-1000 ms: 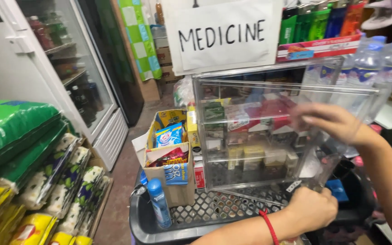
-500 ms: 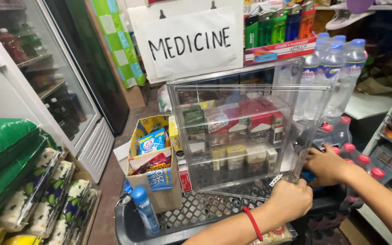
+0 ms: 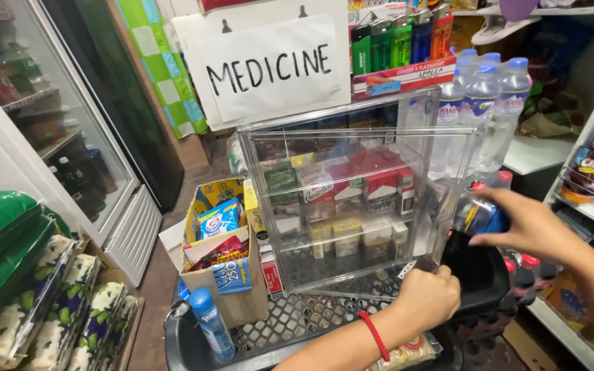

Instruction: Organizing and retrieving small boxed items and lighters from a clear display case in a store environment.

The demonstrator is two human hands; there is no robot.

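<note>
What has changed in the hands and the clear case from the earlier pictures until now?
The right hand came down from the upper right corner of the clear plastic case to its right side, where it now grips a small blue packet. The left hand stayed fisted at the case's lower right corner. The case, the cardboard box and the black basket kept their places.

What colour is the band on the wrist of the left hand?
Red. The band shows best in the head view, behind the left hand.
</note>
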